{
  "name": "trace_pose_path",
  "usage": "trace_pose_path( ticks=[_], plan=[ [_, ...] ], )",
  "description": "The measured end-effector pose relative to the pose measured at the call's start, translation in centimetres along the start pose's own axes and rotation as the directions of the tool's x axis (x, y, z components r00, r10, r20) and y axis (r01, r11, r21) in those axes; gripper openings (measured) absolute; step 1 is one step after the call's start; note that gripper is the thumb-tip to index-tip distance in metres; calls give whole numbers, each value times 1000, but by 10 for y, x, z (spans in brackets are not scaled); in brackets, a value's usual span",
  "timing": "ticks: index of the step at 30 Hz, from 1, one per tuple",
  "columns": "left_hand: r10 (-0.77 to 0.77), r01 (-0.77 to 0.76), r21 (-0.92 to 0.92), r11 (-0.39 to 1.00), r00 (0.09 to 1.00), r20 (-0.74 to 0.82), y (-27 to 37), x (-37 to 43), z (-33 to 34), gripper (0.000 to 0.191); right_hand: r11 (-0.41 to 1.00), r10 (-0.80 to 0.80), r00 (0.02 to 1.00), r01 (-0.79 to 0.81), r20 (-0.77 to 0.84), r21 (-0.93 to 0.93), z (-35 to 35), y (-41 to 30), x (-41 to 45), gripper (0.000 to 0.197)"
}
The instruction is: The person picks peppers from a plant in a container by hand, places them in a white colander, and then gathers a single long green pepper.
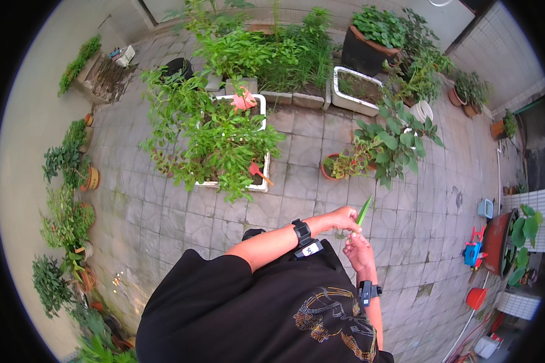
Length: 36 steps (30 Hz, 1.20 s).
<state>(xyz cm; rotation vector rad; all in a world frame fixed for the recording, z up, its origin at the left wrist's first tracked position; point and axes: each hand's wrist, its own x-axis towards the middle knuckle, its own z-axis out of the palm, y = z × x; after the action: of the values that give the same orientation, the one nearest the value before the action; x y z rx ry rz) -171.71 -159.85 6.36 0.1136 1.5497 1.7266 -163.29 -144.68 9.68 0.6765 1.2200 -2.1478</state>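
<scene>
A long, pointed green pod or leaf sticks up from between my hands, its tip leaning away to the right. My left hand reaches across from the left, fingers bent against its lower part. Just below, my right hand pinches the bottom end between thumb and fingers. The fingers of both hands nearly meet and hide the lower end. Each wrist wears a black strap with a small device, the left one bearing a white label.
Leafy plants fill white planters ahead, with a pink watering can and a red hand shovel there. A potted coleus stands ahead on the tiled paving. Right are a toy vehicle and a red basin.
</scene>
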Motion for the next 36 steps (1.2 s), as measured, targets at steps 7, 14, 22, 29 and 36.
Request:
trace_pose_path(
  ticks=[7, 14, 22, 29, 36],
  plan=[
    [-66, 58, 81, 995, 993, 96, -7, 19, 51, 32, 992, -47, 999, 50, -28, 115, -46, 10, -31, 12],
    [-103, 82, 159, 984, 986, 128, -6, 40, 125, 30, 968, -106, 993, 114, -46, 225, -110, 10, -68, 12],
    [-182, 105, 300, 948, 953, 243, -11, 68, 224, 26, 945, -151, 979, 184, -136, 272, -195, 18, -122, 12],
    [-170, 36, 314, 949, 895, 412, -24, 93, 302, 24, 882, -207, 942, 296, -264, 366, -247, 31, -167, 13],
    [-258, 66, 403, 913, 859, 443, -33, 112, 353, 20, 813, -239, 914, 373, -329, 447, -285, 49, -187, 13]
  ],
)
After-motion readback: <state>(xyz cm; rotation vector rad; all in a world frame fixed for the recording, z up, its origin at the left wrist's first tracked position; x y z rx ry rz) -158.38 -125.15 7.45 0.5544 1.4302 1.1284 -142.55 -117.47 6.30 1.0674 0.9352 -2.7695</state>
